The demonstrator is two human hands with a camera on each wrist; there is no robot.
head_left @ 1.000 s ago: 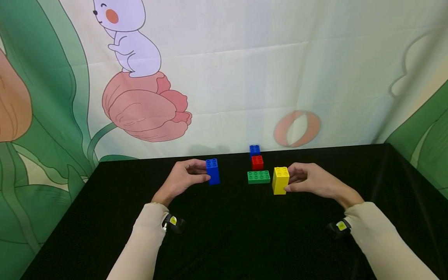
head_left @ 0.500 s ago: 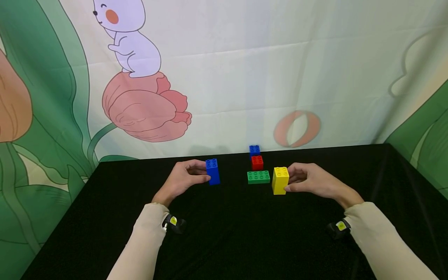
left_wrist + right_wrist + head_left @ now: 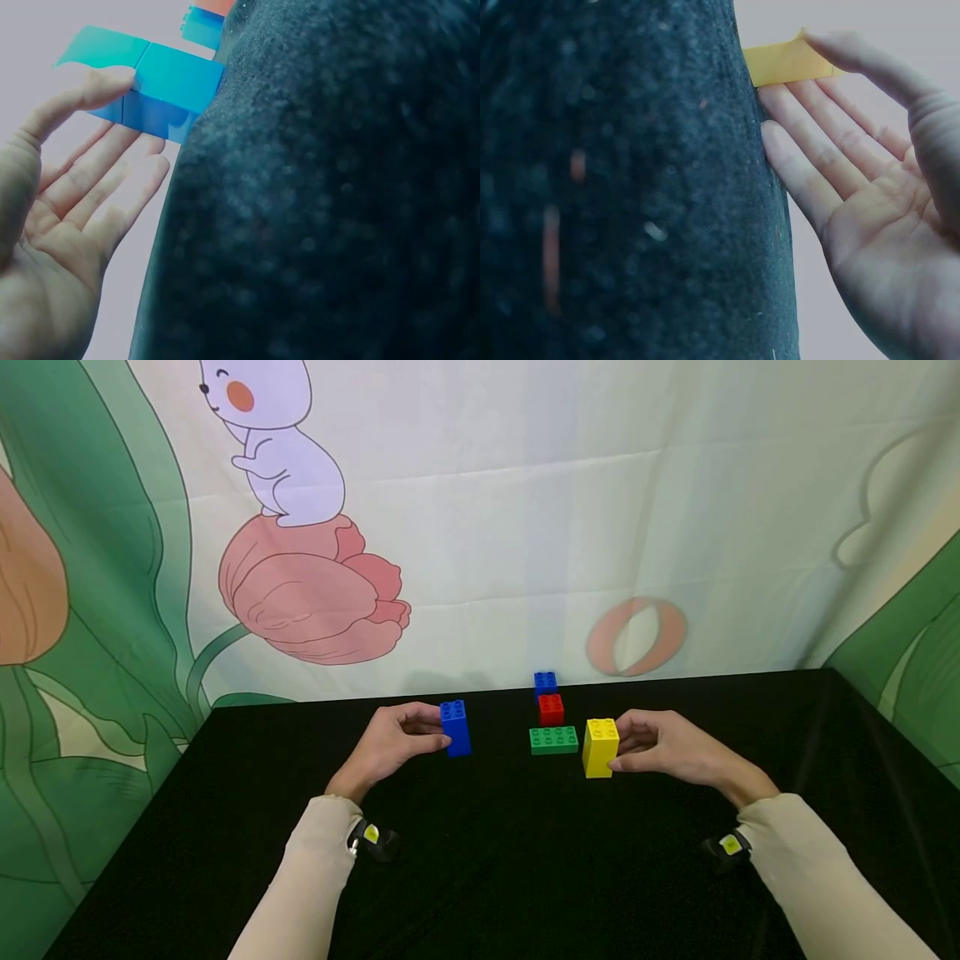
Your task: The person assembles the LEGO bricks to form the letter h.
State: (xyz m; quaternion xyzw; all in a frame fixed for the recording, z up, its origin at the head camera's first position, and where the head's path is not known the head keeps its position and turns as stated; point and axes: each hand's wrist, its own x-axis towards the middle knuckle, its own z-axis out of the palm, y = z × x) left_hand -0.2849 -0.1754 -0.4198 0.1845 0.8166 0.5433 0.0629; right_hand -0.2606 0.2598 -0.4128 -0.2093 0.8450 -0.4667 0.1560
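My left hand point(image 3: 396, 739) pinches an upright stack of blue toy bricks point(image 3: 457, 731) between thumb and fingers. The left wrist view shows a seam across this blue stack point(image 3: 176, 79), with the thumb on one face and the fingers behind. To the right, my right hand point(image 3: 663, 741) pinches a tall yellow brick stack point(image 3: 599, 752) near its base, also upright. In the right wrist view, thumb and fingertips take the yellow stack point(image 3: 787, 62) from opposite sides. Both stacks appear to stand on the black cloth.
Between the hands lies a flat green brick point(image 3: 553, 741) with two rows of studs. Behind it are a red brick point(image 3: 551, 710) and a blue brick point(image 3: 545, 682), near the back edge of the black-covered table point(image 3: 495, 860). A printed curtain point(image 3: 480, 527) hangs directly behind.
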